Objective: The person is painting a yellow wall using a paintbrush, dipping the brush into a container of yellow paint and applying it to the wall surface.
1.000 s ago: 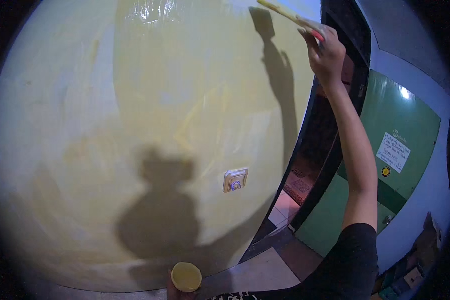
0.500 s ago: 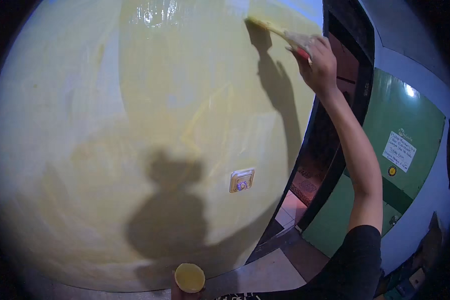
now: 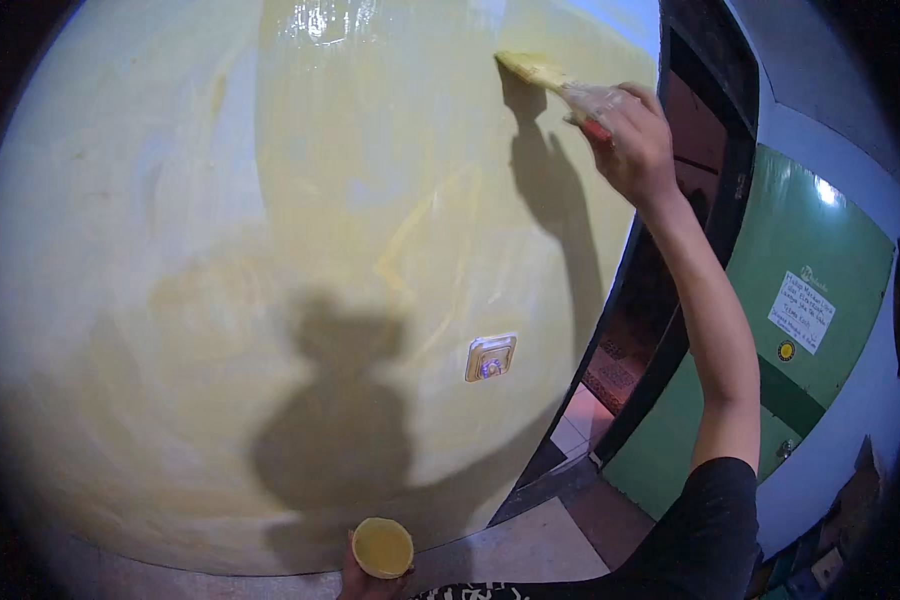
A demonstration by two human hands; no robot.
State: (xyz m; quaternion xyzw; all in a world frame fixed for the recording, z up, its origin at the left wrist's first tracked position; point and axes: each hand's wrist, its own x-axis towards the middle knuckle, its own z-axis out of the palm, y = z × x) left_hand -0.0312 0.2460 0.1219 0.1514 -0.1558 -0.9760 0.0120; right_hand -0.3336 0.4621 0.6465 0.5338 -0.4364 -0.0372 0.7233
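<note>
My right hand [image 3: 630,142] is closed round the red handle of a paintbrush [image 3: 540,72], its bristles coated in yellow and against the upper right of the wall [image 3: 370,230]. Yellow paint covers that wall in uneven strokes, with paler patches at the left and wet shine near the top. Low in the picture, my left hand [image 3: 358,580] grips a small round cup [image 3: 384,548] with yellow paint inside. The cup's lower part is hidden.
A wall socket [image 3: 491,357] sits low on the painted wall. To the right are a dark-framed doorway [image 3: 660,260] and a green door [image 3: 820,250] bearing a white paper note [image 3: 802,310]. Several objects [image 3: 820,570] stand at the lower right.
My right hand and the paintbrush have moved slightly down the wall. The view has shifted a little, and the cup sits slightly higher in the picture.
</note>
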